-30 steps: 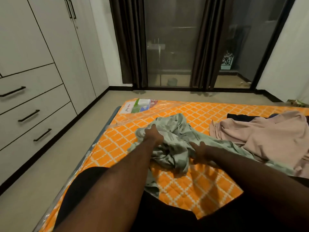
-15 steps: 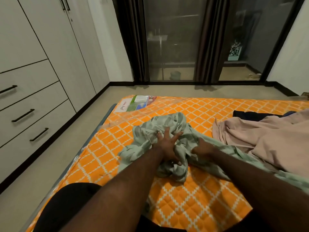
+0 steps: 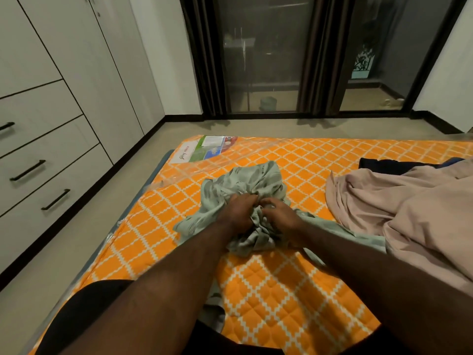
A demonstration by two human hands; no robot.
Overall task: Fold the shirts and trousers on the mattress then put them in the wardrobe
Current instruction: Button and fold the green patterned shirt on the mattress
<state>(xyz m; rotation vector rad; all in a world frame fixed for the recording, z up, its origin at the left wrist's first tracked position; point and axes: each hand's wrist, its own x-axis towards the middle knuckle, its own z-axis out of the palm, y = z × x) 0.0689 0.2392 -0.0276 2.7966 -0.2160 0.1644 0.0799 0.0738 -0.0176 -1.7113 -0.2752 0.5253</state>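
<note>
Two hands on one garment, nothing folded yet.

Left of frame: wardrobe (image 3: 51, 119), every door and drawer in view closed. A folded stack would arrive with no free hand for a handle, so it is likely to get squashed or dropped.

Upper left of the mattress (image 3: 281, 290): loose plastic wrap (image 3: 179, 172) sits just beside the green shirt (image 3: 256, 178). It looks slick, so cloth spread over it may slide off-square.

Centre: the shirt is a crumpled wad on the mattress. One strip trails to lower centre against the person's dark-clad leg, another runs right under the right forearm. Left hand (image 3: 239, 211) grips the wad, fingers curled into the fabric. Right hand (image 3: 280, 213) grips it too, just beside the left, nearly touching.

Risks: pulling apart from so close a grip may tighten a twist instead of opening the shirt, and the trailing strip may catch under the leg.

Right of frame: pink garment (image 3: 409, 213) meets the shirt's right-hand tail; can't tell whether it touches or overlaps. Dark garment (image 3: 384, 163) lies behind it. A yank on the shirt probably drags the pink one along.
</note>
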